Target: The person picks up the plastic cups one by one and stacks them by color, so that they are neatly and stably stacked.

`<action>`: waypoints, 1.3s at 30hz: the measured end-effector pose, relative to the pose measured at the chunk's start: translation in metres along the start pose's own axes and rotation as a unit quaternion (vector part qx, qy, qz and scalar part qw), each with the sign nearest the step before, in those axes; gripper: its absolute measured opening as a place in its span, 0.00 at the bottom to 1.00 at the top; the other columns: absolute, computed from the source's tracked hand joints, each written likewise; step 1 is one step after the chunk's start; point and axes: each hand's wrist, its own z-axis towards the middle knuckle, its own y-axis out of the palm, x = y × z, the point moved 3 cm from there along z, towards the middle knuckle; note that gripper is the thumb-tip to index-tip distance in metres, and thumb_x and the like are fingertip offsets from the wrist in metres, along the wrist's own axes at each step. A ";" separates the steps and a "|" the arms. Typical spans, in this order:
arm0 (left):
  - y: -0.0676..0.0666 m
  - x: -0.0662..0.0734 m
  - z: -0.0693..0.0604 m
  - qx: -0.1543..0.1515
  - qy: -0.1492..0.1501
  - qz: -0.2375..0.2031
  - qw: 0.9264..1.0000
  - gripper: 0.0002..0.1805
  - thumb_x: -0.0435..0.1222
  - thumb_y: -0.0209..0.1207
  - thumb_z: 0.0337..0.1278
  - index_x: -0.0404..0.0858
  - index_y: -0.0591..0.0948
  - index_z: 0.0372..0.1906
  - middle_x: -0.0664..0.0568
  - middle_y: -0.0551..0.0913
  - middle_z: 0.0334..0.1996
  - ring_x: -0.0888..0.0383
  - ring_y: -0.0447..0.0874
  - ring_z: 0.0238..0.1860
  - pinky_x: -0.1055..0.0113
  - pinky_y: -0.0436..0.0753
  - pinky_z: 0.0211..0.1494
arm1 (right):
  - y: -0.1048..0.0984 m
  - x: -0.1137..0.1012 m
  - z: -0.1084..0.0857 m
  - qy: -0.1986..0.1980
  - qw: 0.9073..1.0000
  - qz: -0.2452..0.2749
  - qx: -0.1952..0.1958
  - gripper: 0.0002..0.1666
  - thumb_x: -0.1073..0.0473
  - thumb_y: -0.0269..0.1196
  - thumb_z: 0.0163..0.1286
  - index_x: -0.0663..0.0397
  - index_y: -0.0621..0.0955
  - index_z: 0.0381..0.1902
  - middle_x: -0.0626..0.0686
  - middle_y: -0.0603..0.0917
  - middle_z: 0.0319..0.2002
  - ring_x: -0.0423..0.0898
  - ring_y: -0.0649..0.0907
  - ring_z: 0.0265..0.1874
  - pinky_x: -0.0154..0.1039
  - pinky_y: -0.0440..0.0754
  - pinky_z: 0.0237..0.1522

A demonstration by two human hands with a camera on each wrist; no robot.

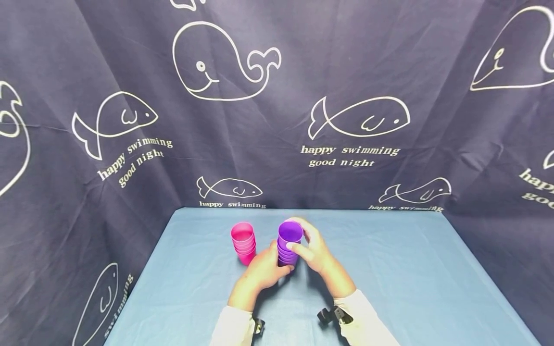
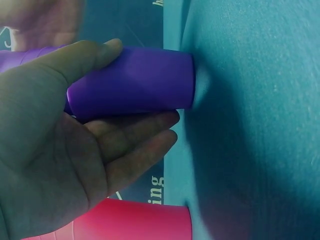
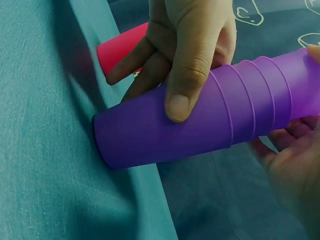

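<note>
A stack of nested purple cups point(image 1: 286, 259) stands mouth up near the middle of the table, between both hands. My left hand point(image 1: 261, 270) grips the lowest cup from the left, its thumb lying along the near side in the right wrist view. Higher up, my right hand point(image 1: 318, 252) holds the top purple cup point(image 3: 302, 87) at its rim, thumb in front and fingers behind. That top cup sticks out further than the ones below it. Whether the base of the stack touches the cloth, I cannot tell. Just left of my left hand is a stack of pink cups point(image 1: 245, 257).
Light blue cloth point(image 1: 411, 278) covers the table. Dark curtains point(image 1: 277, 125) with white fish and whale drawings hang behind it and at both sides. The pink stack stands close to the left hand's knuckles.
</note>
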 end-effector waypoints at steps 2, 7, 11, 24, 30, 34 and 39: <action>0.000 0.000 0.000 -0.002 -0.002 -0.002 1.000 0.33 0.46 0.76 0.54 0.37 0.75 0.59 0.48 0.88 0.43 0.51 0.89 0.44 0.53 0.87 0.54 | 0.000 0.001 -0.001 0.000 1.000 -0.001 -0.004 0.32 0.64 0.65 0.61 0.64 0.78 0.65 0.66 0.85 0.56 0.36 0.83 0.58 0.32 0.77 0.68; 0.000 -0.001 0.001 -0.004 -0.001 -0.011 1.000 0.32 0.46 0.75 0.55 0.36 0.75 0.59 0.48 0.88 0.43 0.51 0.88 0.44 0.53 0.87 0.54 | 0.000 0.002 0.000 0.002 1.000 -0.009 -0.014 0.34 0.64 0.63 0.60 0.65 0.77 0.66 0.65 0.85 0.57 0.36 0.82 0.59 0.32 0.77 0.67; 0.003 -0.004 0.002 -0.010 -0.002 -0.024 1.000 0.32 0.46 0.75 0.56 0.36 0.75 0.59 0.48 0.87 0.44 0.52 0.88 0.45 0.54 0.86 0.56 | 0.000 0.004 -0.001 -0.002 1.000 -0.015 -0.026 0.33 0.64 0.63 0.58 0.63 0.78 0.65 0.64 0.85 0.55 0.39 0.82 0.58 0.32 0.78 0.66; 0.010 -0.006 0.003 -0.017 0.000 -0.026 1.000 0.37 0.45 0.75 0.54 0.36 0.73 0.64 0.47 0.89 0.48 0.51 0.89 0.48 0.54 0.86 0.58 | 0.000 0.004 -0.002 0.012 0.996 -0.038 -0.079 0.33 0.62 0.64 0.59 0.64 0.80 0.64 0.63 0.85 0.57 0.45 0.83 0.59 0.36 0.79 0.67; 0.009 -0.006 0.001 -0.017 0.000 -0.025 1.000 0.37 0.46 0.75 0.54 0.36 0.72 0.64 0.47 0.88 0.47 0.52 0.89 0.46 0.54 0.86 0.58 | -0.004 0.000 -0.001 0.013 0.993 -0.043 -0.106 0.31 0.64 0.63 0.58 0.65 0.81 0.63 0.64 0.84 0.58 0.50 0.83 0.60 0.35 0.78 0.69; 0.007 -0.005 0.002 -0.016 -0.004 -0.024 1.000 0.37 0.46 0.76 0.54 0.36 0.72 0.63 0.48 0.88 0.46 0.52 0.88 0.46 0.53 0.86 0.57 | -0.006 -0.004 0.001 0.027 0.991 -0.051 -0.124 0.31 0.64 0.64 0.60 0.64 0.80 0.64 0.63 0.84 0.59 0.52 0.83 0.60 0.37 0.79 0.69; 0.006 -0.006 0.002 -0.019 -0.007 -0.032 0.999 0.35 0.46 0.77 0.53 0.38 0.74 0.62 0.49 0.88 0.46 0.53 0.88 0.45 0.53 0.86 0.57 | -0.012 -0.011 0.000 0.076 0.982 -0.089 -0.145 0.37 0.62 0.68 0.64 0.61 0.75 0.72 0.61 0.82 0.66 0.59 0.81 0.66 0.47 0.78 0.72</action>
